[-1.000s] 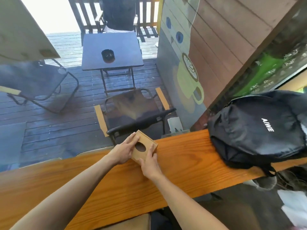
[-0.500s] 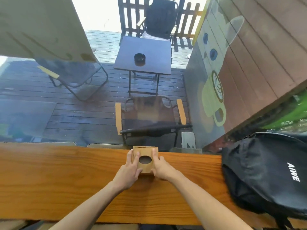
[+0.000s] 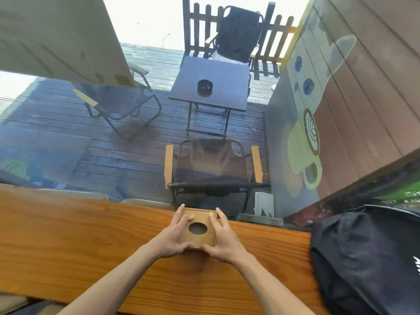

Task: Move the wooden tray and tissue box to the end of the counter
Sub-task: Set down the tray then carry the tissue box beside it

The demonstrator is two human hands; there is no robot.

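Observation:
A small square wooden tissue box (image 3: 202, 220) with an oval hole in its top is in the middle of the long wooden counter (image 3: 79, 235), close to the far edge by the window. My left hand (image 3: 173, 238) grips its left side and my right hand (image 3: 221, 241) grips its right side, thumbs under the near edge. Whether the box rests on the counter or is slightly raised is unclear. No wooden tray is in view.
A black backpack (image 3: 368, 258) lies on the counter's right part, close to my right forearm. Beyond the glass are a wet deck, folding chairs (image 3: 213, 169) and a small dark table (image 3: 211, 85). The counter extends bare to the left.
The box was turned from a diagonal to square with the counter edge and both hands shifted to its sides. My head moved, so the backpack sits further right in view.

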